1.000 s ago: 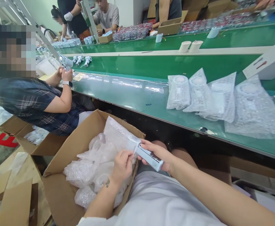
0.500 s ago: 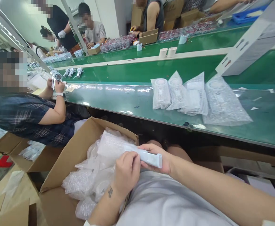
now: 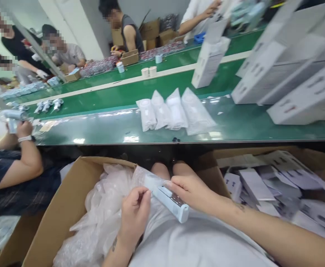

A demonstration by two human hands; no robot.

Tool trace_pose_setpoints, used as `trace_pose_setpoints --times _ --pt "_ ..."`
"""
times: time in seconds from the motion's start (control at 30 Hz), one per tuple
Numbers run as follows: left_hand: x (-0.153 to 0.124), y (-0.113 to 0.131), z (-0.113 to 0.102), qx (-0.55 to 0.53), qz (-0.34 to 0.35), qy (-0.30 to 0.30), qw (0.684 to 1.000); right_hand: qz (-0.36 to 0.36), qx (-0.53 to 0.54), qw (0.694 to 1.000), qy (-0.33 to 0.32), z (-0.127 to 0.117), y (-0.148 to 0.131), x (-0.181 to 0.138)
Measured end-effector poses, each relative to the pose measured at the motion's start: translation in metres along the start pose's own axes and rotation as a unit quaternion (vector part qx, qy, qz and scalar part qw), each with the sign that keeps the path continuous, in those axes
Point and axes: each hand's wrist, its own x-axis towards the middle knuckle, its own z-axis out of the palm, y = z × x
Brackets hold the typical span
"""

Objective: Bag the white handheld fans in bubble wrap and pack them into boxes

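Low in front of my body, my right hand (image 3: 189, 189) is closed on a light-blue handheld appliance (image 3: 166, 198), its long handle tilted down toward my lap. The far end of that appliance sits inside a clear bubble-wrap bag (image 3: 141, 177). My left hand (image 3: 136, 207) is beside it, thumb and fingers pinched together near the bag's edge. Whatever lies between those fingertips is too small to make out. Under and left of my left hand, clear bubble bags (image 3: 95, 211) fill a cardboard box (image 3: 49, 211).
Several bagged items (image 3: 176, 111) lie on the green workbench (image 3: 104, 128). White boxes (image 3: 298, 92) stand at its right end. Below right, an open carton (image 3: 218, 168) holds folded white boxes. A co-worker's hand (image 3: 25, 128) at left holds a similar appliance; other people sit across the bench.
The view has swung right, bringing the white boxes and right carton into sight. The appliance's handle has turned and shows a dark side. My left hand has drawn slightly away from it.
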Motion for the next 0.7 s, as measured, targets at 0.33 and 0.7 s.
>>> trace_pose_setpoints --times 0.33,0.7 --pt "0.029 0.092 0.045 -0.052 0.011 -0.075 0.996 -0.152 0.113 0.958 0.215 -0.07 0.003 -0.12" --pt "0.067 0.071 0.18 -0.19 -0.368 -0.306 0.857 -0.36 0.027 0.892 0.273 -0.061 0.101 -0.098"
